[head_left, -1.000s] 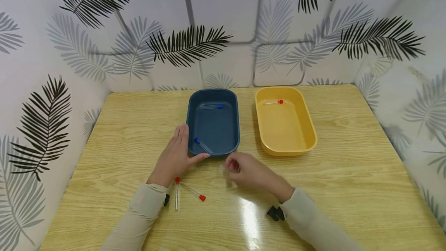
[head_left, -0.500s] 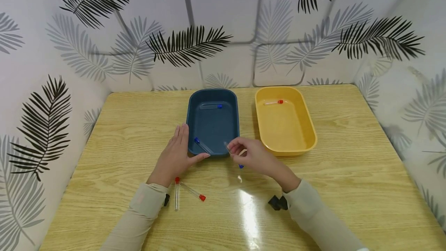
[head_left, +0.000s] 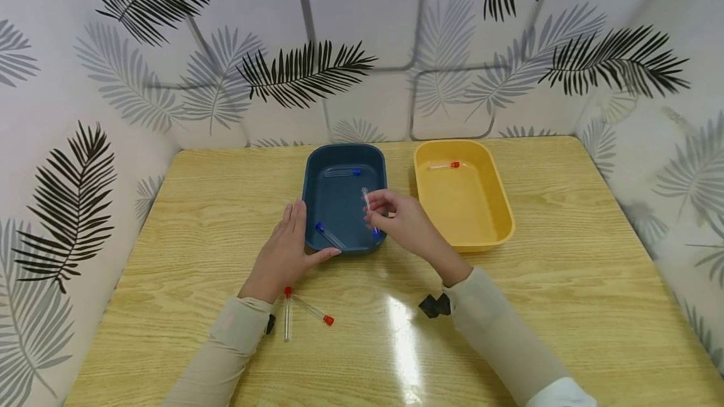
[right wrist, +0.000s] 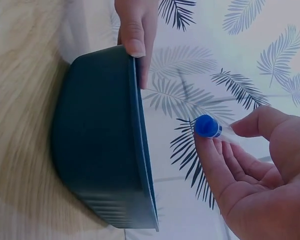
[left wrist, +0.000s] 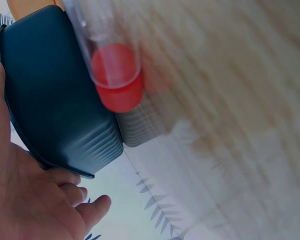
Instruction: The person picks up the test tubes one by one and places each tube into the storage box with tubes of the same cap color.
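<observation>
Between thumb and fingers my right hand [head_left: 403,220] pinches a clear test tube [head_left: 366,198] with a blue cap [right wrist: 208,126], above the right side of the dark blue bin [head_left: 345,206]. My left hand [head_left: 285,247] rests against that bin's near left corner, fingers straight along the side and thumb on the front rim. Inside the blue bin lie two blue-capped test tubes, one at the back [head_left: 342,173] and one at the front left [head_left: 330,235]. Two red-capped test tubes, one upright in line [head_left: 288,316] and one slanted [head_left: 313,311], lie on the table near my left wrist.
A yellow bin [head_left: 466,206] stands right of the blue one, holding one red-capped test tube [head_left: 444,166]. Both bins sit toward the back of the wooden table [head_left: 565,256]. A leaf-patterned backdrop [head_left: 373,105] rises behind the table and at both sides.
My right hand has lifted the blue-capped test tube from the table in front of the bin and carried it forward over the blue bin. My left hand has stayed in place.
</observation>
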{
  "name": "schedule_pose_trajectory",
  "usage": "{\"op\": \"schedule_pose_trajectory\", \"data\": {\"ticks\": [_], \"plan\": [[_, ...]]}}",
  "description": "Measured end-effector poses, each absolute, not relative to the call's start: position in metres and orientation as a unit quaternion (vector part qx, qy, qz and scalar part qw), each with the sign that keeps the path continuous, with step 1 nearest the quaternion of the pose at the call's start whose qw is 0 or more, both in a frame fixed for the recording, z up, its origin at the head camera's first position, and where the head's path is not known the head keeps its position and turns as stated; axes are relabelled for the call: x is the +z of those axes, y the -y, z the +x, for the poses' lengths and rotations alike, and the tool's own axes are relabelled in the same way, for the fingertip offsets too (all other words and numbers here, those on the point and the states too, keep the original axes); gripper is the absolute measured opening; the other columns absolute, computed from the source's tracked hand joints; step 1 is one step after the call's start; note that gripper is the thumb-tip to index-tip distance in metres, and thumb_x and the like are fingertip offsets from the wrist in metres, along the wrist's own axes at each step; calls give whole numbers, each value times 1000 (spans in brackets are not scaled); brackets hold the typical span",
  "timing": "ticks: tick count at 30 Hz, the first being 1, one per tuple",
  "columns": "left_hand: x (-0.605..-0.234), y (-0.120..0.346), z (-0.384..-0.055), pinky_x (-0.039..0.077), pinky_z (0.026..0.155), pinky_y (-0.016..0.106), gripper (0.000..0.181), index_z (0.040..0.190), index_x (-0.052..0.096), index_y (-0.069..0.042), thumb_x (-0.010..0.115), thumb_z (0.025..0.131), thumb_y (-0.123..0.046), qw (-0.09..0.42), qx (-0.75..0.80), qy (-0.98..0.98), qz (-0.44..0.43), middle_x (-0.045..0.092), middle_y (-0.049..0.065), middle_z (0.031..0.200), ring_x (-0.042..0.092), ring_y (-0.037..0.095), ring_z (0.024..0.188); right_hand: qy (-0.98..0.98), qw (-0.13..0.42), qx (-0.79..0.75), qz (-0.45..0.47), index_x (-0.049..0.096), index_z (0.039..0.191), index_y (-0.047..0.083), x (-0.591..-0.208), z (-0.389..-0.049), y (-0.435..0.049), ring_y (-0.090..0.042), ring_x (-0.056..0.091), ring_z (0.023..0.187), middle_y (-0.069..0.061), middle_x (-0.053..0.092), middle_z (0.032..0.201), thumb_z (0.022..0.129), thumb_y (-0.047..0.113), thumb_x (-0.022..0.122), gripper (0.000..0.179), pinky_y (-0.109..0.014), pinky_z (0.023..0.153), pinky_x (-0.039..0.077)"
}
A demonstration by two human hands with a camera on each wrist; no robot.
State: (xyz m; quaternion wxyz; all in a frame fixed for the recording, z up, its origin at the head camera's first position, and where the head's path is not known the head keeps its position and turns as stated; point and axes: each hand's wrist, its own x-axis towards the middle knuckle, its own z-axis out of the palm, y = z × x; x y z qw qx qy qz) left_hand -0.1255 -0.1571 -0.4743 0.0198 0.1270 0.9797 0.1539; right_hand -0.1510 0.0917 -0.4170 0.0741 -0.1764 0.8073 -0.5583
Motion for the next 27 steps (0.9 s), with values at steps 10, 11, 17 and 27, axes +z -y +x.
{"op": "schedule_pose_trajectory", "data": {"ticks": [10, 11, 17, 27], "plan": [[-475, 158, -126, 18, 110, 44, 117, 149, 0, -4, 37, 72, -84, 23, 154, -980, 127, 7, 14, 154, 2, 26, 141, -793, 69, -584, -161, 61, 114, 3, -412, -170, -76, -19, 66, 85, -7, 65, 97, 90, 10, 62, 25, -26, 75, 53], [-474, 158, -126, 18, 110, 44, 117, 149, 0, -4, 37, 72, -84, 24, 155, -979, 126, 7, 14, 154, 2, 26, 141, -789, 71, -589, -159, 61, 115, 3, -412, -171, -75, -19, 66, 86, -8, 65, 98, 90, 11, 61, 26, -27, 75, 53], [-474, 158, -126, 18, 110, 43, 117, 149, 1, -3, 36, 72, -84, 24, 153, -980, 129, 7, 14, 154, 2, 26, 141, -753, 96, -637, -134, 57, 122, 0, -413, -184, -65, -25, 65, 94, -19, 62, 109, 92, 13, 60, 33, -28, 76, 53], [-472, 158, -125, 17, 111, 43, 116, 149, 2, -3, 36, 72, -84, 24, 155, -979, 132, 7, 14, 154, 2, 27, 141, -725, 124, -670, -100, 55, 125, -4, -413, -209, -42, -21, 65, 93, -21, 60, 113, 92, 12, 59, 37, -29, 77, 53]]}}
